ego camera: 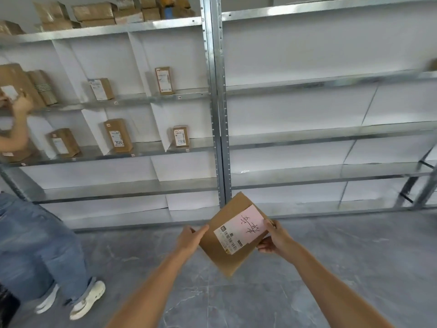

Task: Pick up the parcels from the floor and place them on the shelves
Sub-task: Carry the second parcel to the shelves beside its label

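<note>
Gripping parcel (227,252) between left hand (190,240), right hand (274,240), facing shelves (331,133).

we note: second person (35,237) at left cut off by frame edge, only jeans, shoes, one forearm showing. box they handle (10,91) partly out of frame. our left hand (191,237) fingers hidden behind parcel (227,254); right hand (274,240) covers label (241,229) corner. small print on label too fine to read, handwriting unclear. top-shelf boxes (94,13) clipped by upper edge. brown object (432,65) at far right blurred, cut off, cannot tell what. shelf-edge tags (179,97) too small to read.
</note>
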Demonstrator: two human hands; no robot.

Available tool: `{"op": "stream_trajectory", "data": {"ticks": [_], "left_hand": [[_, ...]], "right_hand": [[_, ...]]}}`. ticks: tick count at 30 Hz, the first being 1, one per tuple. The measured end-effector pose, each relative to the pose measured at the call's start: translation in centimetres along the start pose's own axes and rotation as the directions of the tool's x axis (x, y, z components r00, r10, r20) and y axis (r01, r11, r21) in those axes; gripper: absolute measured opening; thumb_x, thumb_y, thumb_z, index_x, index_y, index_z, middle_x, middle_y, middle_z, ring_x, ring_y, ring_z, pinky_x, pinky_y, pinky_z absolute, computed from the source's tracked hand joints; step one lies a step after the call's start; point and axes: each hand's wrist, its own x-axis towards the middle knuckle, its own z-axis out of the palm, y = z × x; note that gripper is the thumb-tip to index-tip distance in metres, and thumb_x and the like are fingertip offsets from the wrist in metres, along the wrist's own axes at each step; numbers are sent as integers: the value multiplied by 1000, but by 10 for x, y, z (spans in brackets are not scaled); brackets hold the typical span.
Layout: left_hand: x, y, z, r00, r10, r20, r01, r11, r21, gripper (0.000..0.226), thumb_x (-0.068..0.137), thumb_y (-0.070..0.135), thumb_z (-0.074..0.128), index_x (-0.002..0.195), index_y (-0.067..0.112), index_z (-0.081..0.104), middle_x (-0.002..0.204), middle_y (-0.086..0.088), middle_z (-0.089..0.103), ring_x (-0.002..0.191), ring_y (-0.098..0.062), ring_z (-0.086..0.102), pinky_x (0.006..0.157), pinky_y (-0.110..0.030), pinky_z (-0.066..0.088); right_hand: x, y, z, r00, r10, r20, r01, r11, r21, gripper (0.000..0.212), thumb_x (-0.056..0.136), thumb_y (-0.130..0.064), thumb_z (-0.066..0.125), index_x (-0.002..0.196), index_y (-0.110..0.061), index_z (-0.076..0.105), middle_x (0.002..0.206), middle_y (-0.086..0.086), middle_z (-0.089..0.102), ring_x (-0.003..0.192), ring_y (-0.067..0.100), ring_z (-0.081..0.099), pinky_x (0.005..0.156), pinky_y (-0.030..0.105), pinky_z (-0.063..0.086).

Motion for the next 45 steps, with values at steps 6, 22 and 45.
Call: {"op": "stream_trajectory", "data": {"ticks": [6, 22, 45], "left_hand": [[46, 39, 34, 999, 17, 51, -11, 994, -106, 50, 87, 48, 57, 118, 9, 55, 124, -13, 58, 110, -30, 56, 82, -35, 45], [215, 174, 106, 943, 210, 257, -172, 972, -163, 23, 81, 24, 72, 85, 16, 51, 104, -9, 65, 78, -13, 59, 65, -22, 49], [295, 409, 343, 685, 550, 477, -521, 828, -207, 47, 71, 15, 78, 111, 31, 59, 118, -5, 64, 101, -21, 62, 87, -35, 55]], "right_hand": [[43, -14, -23, 994, -5, -106, 12, 998, 62, 29, 99, -36, 39, 112, -10, 34, 74, 18, 58, 51, 27, 57, 46, 32, 50], [188, -74, -92, 924, 16, -383, -47, 996, -71, 39, 74, -14, 74, 104, -7, 50, 97, 12, 61, 78, 21, 58, 68, 30, 46], [269, -125, -339, 872, 48, -487, -80, 996, -45, 55, 70, -28, 81, 117, -18, 54, 106, 11, 64, 70, 20, 71, 57, 32, 61]]}}
